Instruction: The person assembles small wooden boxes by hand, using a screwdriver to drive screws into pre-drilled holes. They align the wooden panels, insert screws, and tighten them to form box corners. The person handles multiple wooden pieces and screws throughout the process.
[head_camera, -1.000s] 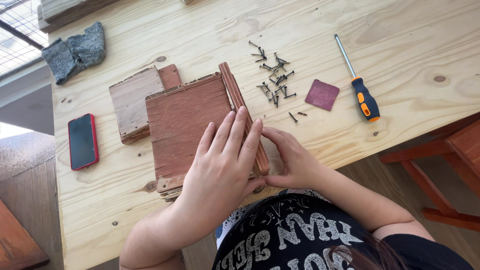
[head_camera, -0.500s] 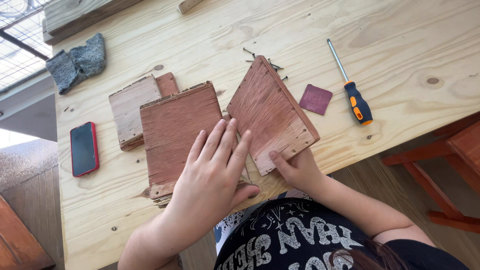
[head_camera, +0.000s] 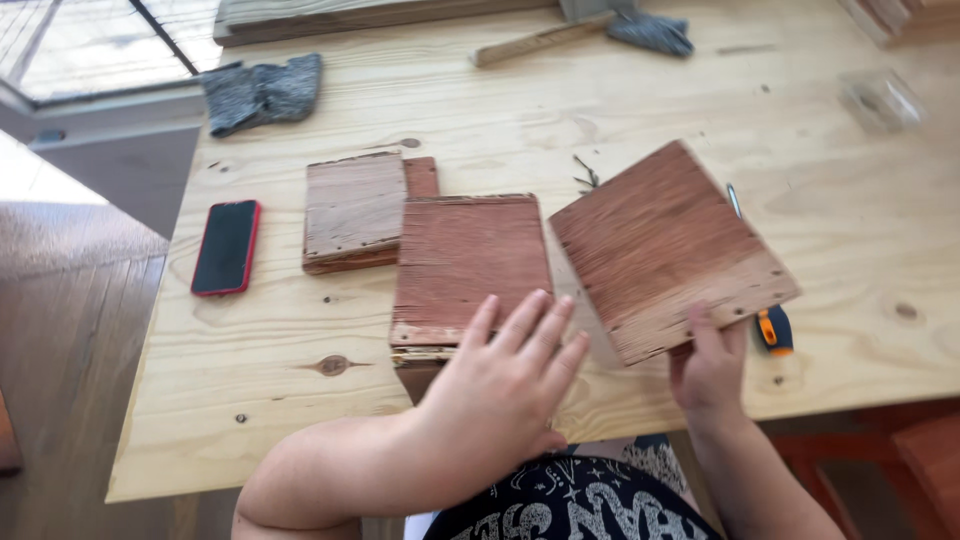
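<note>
Square reddish-brown plywood panel: held tilted over the pale pine worktop, right hand in a closed grip on its near edge. Stacked reddish wooden box panels: just left of it, left hand flat, fingers spread, on the near end. Orange-handled screwdriver: partly hidden beneath the panel. Red-cased phone: well left.

Red-cased phone lying dark-screened at the pale pine worktop's left edge; grey rag sitting at far left corner; orange-handled screwdriver peeking out near the front edge.
</note>
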